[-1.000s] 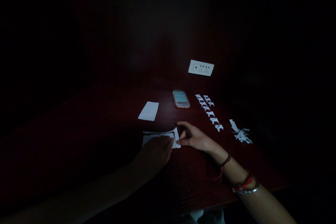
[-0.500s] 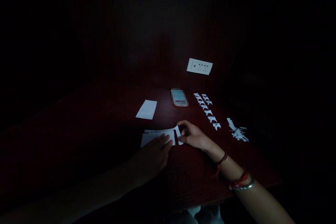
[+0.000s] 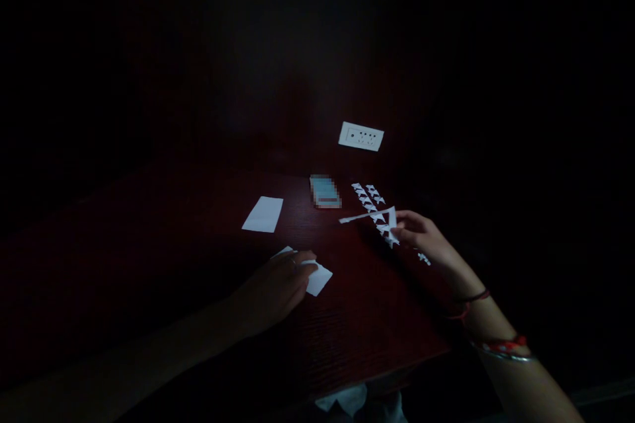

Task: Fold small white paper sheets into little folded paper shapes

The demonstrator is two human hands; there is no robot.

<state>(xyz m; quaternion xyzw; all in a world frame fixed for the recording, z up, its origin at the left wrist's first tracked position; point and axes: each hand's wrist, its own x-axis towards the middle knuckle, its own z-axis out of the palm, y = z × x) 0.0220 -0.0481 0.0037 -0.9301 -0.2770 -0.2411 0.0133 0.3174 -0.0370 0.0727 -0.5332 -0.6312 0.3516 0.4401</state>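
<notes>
The scene is very dark. My left hand rests on a white sheet of paper on the dark red table, fingers curled over its top edge. My right hand is lifted to the right, fingers pinched on a thin torn-off paper strip that hangs leftward in the air. Beneath that hand lies a row of small white folded paper shapes. Red thread bands and a metal bangle circle my right wrist.
A second white paper rectangle lies farther back on the left. A phone sits at the back centre, and a white socket plate behind it. The table's near edge runs below my arms.
My right hand tore the strip off the right end of the sheet and carried it up and to the right. The left hand stayed pressing the sheet, which has turned slightly. The view shifted.
</notes>
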